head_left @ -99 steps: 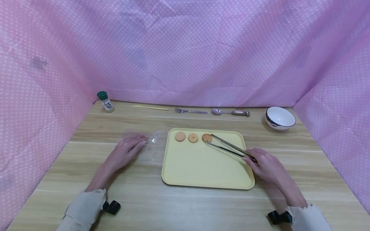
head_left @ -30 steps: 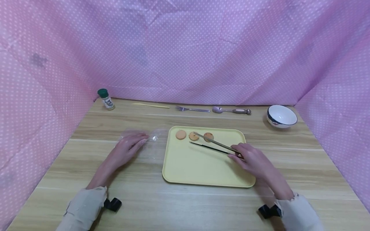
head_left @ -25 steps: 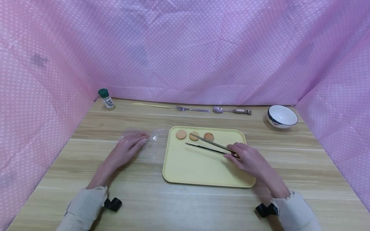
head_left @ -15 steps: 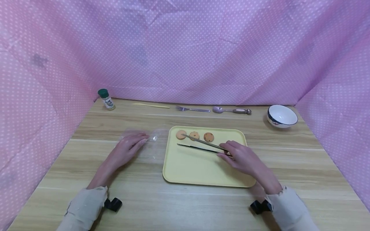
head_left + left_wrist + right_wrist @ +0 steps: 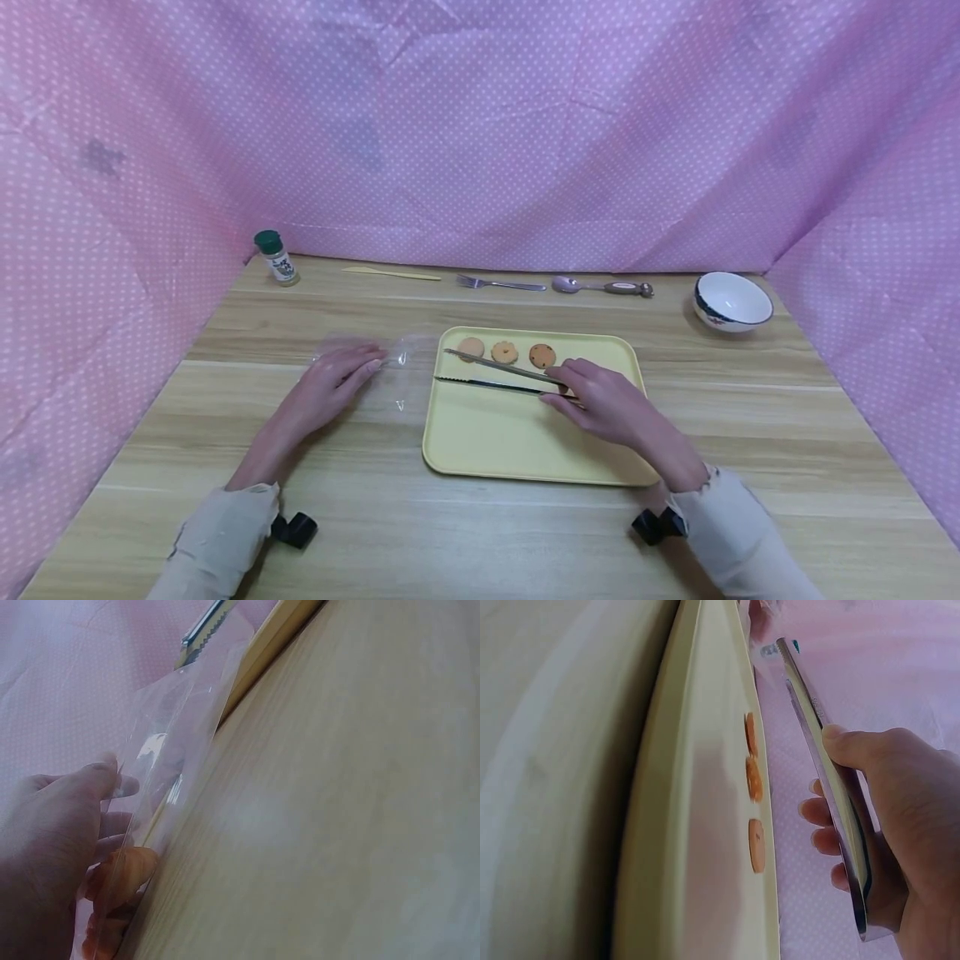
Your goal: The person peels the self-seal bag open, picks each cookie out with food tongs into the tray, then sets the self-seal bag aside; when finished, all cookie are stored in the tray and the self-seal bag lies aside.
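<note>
My right hand (image 5: 600, 404) grips metal tongs (image 5: 510, 369) over the yellow tray (image 5: 517, 446). In the right wrist view, the tongs (image 5: 847, 825) lie between thumb and fingers, their arms apart with nothing between them. The tips reach the tray's left edge. Three cookies line its far side: a plain round cookie (image 5: 471, 342), partly overlapped by the tongs, a flower-shaped cookie (image 5: 505, 353) and a chocolate chip cookie (image 5: 542, 357). My left hand (image 5: 337, 383) holds a clear plastic bag (image 5: 408, 379) left of the tray. Through the plastic (image 5: 187, 724), orange-brown pieces (image 5: 126, 874) show beside my fingers.
Along the back of the table lie a yellow knife (image 5: 393, 273), a fork (image 5: 498, 285) and a spoon (image 5: 600, 287). A green-capped shaker (image 5: 279, 260) stands at the back left, a white bowl (image 5: 731, 300) at the back right. Pink dotted cloth (image 5: 480, 142) surrounds the table.
My right hand has carried the tongs leftward across the tray, from the chocolate chip cookie past the plain one to the tray's left edge. My left hand has stayed on the bag.
</note>
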A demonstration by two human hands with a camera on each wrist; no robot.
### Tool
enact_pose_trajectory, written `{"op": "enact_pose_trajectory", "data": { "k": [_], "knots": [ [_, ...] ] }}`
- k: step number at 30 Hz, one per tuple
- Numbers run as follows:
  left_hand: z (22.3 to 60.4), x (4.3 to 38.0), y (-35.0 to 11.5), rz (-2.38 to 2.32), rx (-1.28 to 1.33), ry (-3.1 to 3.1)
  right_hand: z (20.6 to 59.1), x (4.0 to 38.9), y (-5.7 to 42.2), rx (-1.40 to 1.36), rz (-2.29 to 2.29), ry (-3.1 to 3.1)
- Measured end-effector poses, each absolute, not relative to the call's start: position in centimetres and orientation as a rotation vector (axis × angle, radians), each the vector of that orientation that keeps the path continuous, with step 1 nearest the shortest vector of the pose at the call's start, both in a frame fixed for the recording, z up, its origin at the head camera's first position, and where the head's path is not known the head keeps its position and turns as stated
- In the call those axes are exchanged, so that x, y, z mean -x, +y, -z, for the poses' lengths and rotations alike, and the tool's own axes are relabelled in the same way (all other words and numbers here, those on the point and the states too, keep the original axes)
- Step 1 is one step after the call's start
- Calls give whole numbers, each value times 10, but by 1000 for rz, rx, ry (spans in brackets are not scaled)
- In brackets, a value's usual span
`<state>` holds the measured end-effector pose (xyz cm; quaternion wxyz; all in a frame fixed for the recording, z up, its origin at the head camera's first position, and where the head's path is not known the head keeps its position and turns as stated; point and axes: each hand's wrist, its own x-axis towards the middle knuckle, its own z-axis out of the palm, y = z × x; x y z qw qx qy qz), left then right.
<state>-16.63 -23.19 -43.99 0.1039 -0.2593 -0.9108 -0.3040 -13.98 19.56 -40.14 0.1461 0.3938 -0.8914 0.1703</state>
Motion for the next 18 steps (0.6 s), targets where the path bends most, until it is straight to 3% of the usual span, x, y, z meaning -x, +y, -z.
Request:
{"op": "enact_pose_trajectory", "data": {
  "k": [18],
  "knots": [
    [442,167,-233,895,762,-2684,405,153,164,-1264,-468,-2473]
  ]
}}
